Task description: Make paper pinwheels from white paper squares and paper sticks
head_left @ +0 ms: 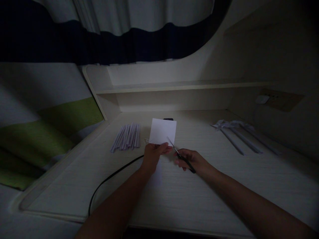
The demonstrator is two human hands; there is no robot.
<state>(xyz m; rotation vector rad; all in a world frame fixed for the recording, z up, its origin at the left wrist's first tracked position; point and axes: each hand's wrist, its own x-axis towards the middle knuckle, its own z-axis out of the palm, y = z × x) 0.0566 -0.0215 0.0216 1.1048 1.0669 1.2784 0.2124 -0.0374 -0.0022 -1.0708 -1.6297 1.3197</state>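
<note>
A white, nearly square sheet of paper [163,130] is held up over the desk by my left hand [155,154], its fingers closed on the lower edge. My right hand [188,160] grips a pair of scissors [177,152] with dark handles. The blade tips reach in front of the paper's lower right part, pointing up and left. Whether the blades touch the paper, I cannot tell.
Rolled white paper sticks [126,136] lie bundled at the left. On the right lie 3 paper sticks with folded tops [233,136]. A black cable [112,176] crosses the desk's left part. A shelf [169,87] runs along the back, with a wall socket [281,99] at right.
</note>
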